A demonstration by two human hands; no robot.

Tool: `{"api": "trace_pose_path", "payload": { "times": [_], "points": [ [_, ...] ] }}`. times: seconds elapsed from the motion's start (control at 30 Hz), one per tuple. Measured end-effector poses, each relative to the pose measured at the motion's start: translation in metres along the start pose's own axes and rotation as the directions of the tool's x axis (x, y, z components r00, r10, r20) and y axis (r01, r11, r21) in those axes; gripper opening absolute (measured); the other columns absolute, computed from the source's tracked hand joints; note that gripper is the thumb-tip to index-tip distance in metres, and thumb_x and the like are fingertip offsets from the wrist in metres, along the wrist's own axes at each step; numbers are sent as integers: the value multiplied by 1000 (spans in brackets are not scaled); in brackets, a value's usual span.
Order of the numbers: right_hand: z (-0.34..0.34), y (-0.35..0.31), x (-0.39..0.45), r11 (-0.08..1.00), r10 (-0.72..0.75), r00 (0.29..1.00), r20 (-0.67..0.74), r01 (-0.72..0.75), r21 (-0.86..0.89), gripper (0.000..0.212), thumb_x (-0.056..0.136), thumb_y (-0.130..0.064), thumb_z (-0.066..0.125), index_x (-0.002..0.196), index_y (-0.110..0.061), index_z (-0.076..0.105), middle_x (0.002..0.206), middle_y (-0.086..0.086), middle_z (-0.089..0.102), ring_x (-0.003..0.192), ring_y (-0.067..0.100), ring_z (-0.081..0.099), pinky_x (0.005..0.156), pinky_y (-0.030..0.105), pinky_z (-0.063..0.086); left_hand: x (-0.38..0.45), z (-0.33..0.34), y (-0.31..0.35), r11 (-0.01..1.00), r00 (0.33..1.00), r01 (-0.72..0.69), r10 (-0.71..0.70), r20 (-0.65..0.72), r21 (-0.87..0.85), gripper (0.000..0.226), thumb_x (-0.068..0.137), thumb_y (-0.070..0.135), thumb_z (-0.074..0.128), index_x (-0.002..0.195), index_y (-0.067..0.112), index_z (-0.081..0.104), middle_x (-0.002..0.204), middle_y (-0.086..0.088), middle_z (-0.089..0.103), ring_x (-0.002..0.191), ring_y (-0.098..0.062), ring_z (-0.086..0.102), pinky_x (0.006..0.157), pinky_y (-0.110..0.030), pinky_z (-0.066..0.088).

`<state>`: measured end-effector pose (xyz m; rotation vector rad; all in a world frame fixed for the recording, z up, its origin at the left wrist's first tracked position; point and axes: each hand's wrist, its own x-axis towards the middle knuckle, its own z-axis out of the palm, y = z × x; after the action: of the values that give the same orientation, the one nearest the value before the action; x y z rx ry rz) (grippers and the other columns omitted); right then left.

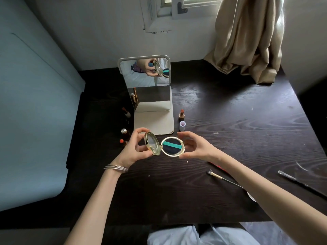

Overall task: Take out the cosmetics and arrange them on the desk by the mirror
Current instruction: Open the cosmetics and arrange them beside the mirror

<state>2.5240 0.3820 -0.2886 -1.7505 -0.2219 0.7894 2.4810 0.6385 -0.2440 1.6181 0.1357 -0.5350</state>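
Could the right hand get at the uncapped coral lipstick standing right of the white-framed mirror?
Probably not yet: the right hand grips the open gold compact. The coral lipstick stands unobstructed just beyond it.

Dark wood-grain desk (238,121) against white wall (97,32), beige curtain (247,41) beside daylit window (194,2).

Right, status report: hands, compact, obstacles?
Left hand grips lid, right hand grips base. Round gold compact open, held above dark wooden desk. Nothing blocking.
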Motion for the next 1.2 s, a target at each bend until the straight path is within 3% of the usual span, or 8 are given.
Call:
{"api": "trace_pose_path", "payload": {
  "times": [0.13, 0.27, 0.4, 0.63, 0.83, 0.97, 1.2],
  "points": [
    [5, -2, 5, 982, -93, 996, -9, 90, -168, 80, 57, -14, 89, 126, -10, 49, 121, 5, 53, 110, 17, 59, 98, 27, 46, -2, -2, -4, 1000, 1000, 13, -12, 23, -21, 76, 63, 0, 68, 129, 24, 38, 126, -6, 47, 90, -13, 68, 79, -25, 53],
    [7, -5, 8, 952, -153, 988, -9, 145, -271, 74, 58, -17, 89, 122, -10, 53, 113, 1, 53, 102, 11, 55, 90, 10, 41, -4, -7, -11, 999, 999, 38, -38, 26, -27, 71, 65, -4, 67, 126, 22, 42, 127, -7, 48, 94, -14, 67, 82, -25, 52],
    [9, -4, 11, 940, -131, 991, 12, 128, -315, 71, 59, -20, 88, 121, -15, 53, 112, -2, 53, 101, 9, 53, 87, 10, 41, -7, -14, -15, 996, 996, 73, -75, 39, 46, 69, 70, -14, 69, 127, 15, 44, 132, -5, 48, 105, -13, 64, 87, -24, 52],
    [18, -1, 14, 930, -97, 995, 37, 104, -353, 71, 59, -21, 88, 121, -18, 55, 114, -2, 56, 105, 12, 54, 92, 20, 45, -13, -25, -29, 988, 991, 125, -128, 30, 93, 67, 67, -13, 73, 121, 20, 49, 130, -1, 50, 111, -8, 60, 83, -24, 52],
    [29, 4, 21, 895, -101, 992, 80, 125, -427, 73, 58, -24, 88, 122, -17, 53, 113, -4, 50, 102, 9, 51, 87, 10, 40, -20, -24, -39, 978, 986, 166, -168, 3, 126, 70, 66, -13, 73, 122, 20, 45, 126, 7, 49, 108, -8, 59, 78, -21, 53],
    [36, 7, 26, 876, -104, 989, 104, 140, -462, 73, 57, -23, 89, 120, -17, 53, 111, -5, 49, 98, 6, 49, 83, 4, 35, -25, -28, -46, 969, 984, 173, -177, 3, 176, 79, 65, -8, 75, 126, 30, 42, 128, 10, 46, 111, -7, 56, 79, -20, 53],
    [36, 5, 26, 868, -108, 987, 114, 150, -474, 72, 56, -23, 89, 118, -18, 55, 109, -5, 50, 92, -1, 49, 81, 8, 39, -28, -33, -48, 976, 986, 160, -165, 21, 146, 76, 65, -8, 76, 123, 32, 47, 128, 5, 49, 112, -7, 56, 78, -18, 52]
  ]
}}
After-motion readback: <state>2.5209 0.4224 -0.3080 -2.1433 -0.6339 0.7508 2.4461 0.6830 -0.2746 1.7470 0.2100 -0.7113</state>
